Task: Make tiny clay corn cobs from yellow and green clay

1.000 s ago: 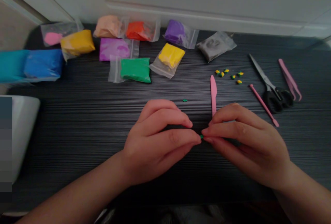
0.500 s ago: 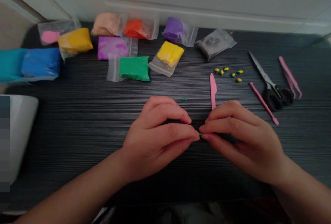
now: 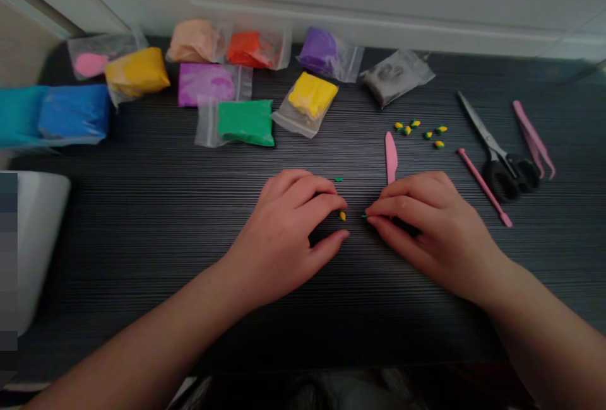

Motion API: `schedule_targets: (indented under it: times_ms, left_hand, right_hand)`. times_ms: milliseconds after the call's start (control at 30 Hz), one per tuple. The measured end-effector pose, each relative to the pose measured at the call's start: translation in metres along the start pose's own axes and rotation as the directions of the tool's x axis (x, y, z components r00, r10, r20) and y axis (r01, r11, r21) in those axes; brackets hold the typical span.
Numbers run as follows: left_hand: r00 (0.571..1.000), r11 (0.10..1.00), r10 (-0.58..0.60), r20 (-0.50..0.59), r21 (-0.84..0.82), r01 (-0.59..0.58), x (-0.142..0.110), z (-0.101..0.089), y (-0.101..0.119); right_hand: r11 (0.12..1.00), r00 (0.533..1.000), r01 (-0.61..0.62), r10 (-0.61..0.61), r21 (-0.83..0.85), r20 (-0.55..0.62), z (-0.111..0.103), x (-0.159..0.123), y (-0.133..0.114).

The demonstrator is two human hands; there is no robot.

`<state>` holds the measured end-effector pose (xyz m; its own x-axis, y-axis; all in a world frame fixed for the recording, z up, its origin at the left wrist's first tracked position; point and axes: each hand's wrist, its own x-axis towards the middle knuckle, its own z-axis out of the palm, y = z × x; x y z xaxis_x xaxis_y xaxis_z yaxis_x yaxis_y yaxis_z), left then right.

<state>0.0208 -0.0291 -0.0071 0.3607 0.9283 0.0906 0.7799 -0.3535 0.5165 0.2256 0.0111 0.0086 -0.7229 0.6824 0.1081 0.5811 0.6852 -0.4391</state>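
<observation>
Over the middle of the table, my left hand (image 3: 293,236) has its thumb and fingers apart around a small yellow clay piece (image 3: 343,216). The index fingertip is close to that piece; I cannot tell whether it touches. To the right, my right hand (image 3: 435,233) pinches a tiny green clay piece (image 3: 364,216) between thumb and fingertips. Another small green clay bit (image 3: 338,179) lies just beyond my left fingers. A pink plastic clay knife (image 3: 391,154) points away from me, its lower end hidden behind my right hand.
Several small yellow-and-green clay pieces (image 3: 428,135) lie beyond the knife. At right are a pink stick tool (image 3: 483,186), black-handled scissors (image 3: 492,145) and pink tweezers (image 3: 533,135). Bags of coloured clay, including green (image 3: 246,122) and yellow (image 3: 312,96), line the back. A white object (image 3: 40,240) stands left.
My hands have moved apart and slightly away from me. The left fingers have opened around the yellow piece, now visible on the table; the right still pinches the green clay.
</observation>
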Motion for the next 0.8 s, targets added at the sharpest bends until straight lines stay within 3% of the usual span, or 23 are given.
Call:
schedule_targets:
  times_ms: [367, 667, 800]
  left_hand:
    - [0.998, 0.997, -0.047, -0.052, 0.066, 0.050, 0.001, 0.005, 0.006]
    - [1.000, 1.000, 0.005, -0.021, 0.023, -0.004, 0.001, 0.004, 0.004]
    - [0.999, 1.000, -0.015, 0.040, -0.016, 0.016, 0.005, -0.003, 0.011]
  right_hand:
    - [0.999, 0.999, 0.030, -0.030, -0.026, 0.013, 0.007, 0.001, 0.000]
    - [0.999, 0.998, 0.022, -0.021, -0.023, 0.051, 0.008, 0.001, -0.002]
    - [1.000, 0.994, 0.007, -0.005, -0.016, 0.109, 0.004, 0.002, -0.002]
